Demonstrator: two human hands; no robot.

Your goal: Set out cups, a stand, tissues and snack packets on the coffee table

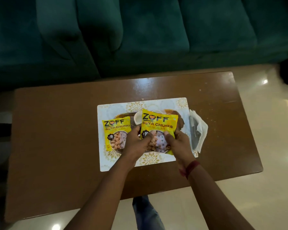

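Two yellow soya-chunk snack packets lie over a patterned tray (121, 115) on a white placemat (156, 101) in the middle of the brown coffee table (56, 130). The left packet (115, 130) lies flat on the tray. My left hand (136, 141) and my right hand (179, 143) both grip the lower edge of the right packet (160, 123), which is tilted up. A white cup (138, 117) peeks out between the packets. A stack of white tissues (198, 130) lies at the placemat's right edge. The stand is mostly hidden behind the right packet.
A dark green sofa (140, 34) runs along the far side of the table. Glossy cream floor (273, 130) shows to the right and in front. My legs (145, 211) stand at the table's near edge.
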